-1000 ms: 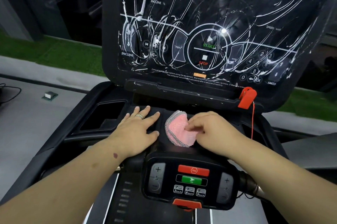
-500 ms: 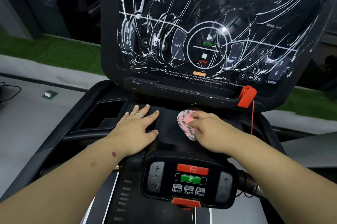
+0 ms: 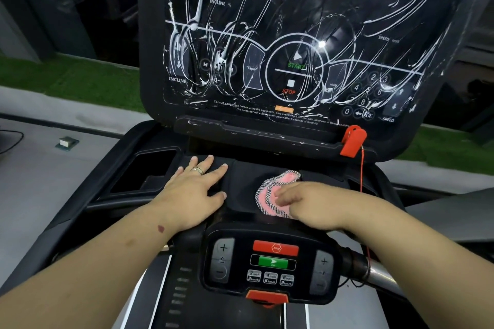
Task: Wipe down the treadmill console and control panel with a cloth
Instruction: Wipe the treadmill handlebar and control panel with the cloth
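Cloth: I am seeing the pink cloth with a black-and-white mesh edge lying bunched on the black plastic shelf between the tilted screen and the small button pad.
Right hand: my right hand is lying over the cloth's near right part, fingers bent onto it and pressing it to the shelf; I cannot tell whether they are pinching it.
Left hand: my left hand is resting flat on the shelf, fingers spread, a silver ring on one finger, apart from the cloth.
Console: the big glossy black treadmill console is standing tilted above the shelf, smeared with white streaks over its START and STOP marks.
Control panel: the small black control panel with red and green buttons is sitting just below both hands.
Safety key: a red plastic clip is hanging at the console's lower right, a thin red cord dropping from it.
Room: grey floor is lying to the left, with a strip of green turf beyond it.
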`<state>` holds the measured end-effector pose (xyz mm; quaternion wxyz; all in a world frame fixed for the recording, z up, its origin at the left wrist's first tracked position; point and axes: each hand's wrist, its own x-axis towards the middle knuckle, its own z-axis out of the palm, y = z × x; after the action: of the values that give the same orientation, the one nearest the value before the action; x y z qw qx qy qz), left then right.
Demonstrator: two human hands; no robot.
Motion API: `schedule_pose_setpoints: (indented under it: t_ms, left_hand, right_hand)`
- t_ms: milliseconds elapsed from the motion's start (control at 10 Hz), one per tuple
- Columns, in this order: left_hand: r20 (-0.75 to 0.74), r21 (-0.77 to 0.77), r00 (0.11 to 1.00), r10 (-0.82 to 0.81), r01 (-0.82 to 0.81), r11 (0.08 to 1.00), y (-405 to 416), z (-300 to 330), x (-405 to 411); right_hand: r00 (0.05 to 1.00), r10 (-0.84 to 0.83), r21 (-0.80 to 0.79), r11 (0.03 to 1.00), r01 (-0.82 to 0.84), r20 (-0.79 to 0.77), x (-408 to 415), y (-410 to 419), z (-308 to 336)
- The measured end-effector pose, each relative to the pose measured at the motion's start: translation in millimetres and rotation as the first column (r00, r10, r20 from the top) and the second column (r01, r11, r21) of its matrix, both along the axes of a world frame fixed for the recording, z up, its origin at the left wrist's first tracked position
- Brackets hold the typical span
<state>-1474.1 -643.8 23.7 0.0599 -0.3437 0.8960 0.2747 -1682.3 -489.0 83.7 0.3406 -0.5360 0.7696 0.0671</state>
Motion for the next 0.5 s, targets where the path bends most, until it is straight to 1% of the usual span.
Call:
schedule_pose_setpoints:
  t_ms: [200, 300, 400, 500]
  left_hand:
    - [0.004, -0.006, 1.0, -0.004, 0.004, 1.0, 0, 1, 0]
    - [0.01, -0.006, 1.0, -0.006, 0.006, 1.0, 0, 1, 0]
    - [0.011, -0.004, 1.0, -0.004, 0.004, 1.0, 0, 2, -1]
    - [0.017, -0.009, 1.0, -0.003, 0.003, 1.0, 0, 2, -1]
  right_hand:
    - [0.994, 0.001, -0.02, 1.0, -0.003, -0.108, -1, -18, -7]
    - [1.0, -0.001, -0.055, 0.998, 0.002, 0.027, 15, -15, -5]
    - [0.986, -0.067, -0.157, 0.983, 0.091, 0.151, 20, -16, -8]
    - [0.947, -0.191, -0.249, 0.934, 0.256, 0.259, 17, -21, -12]
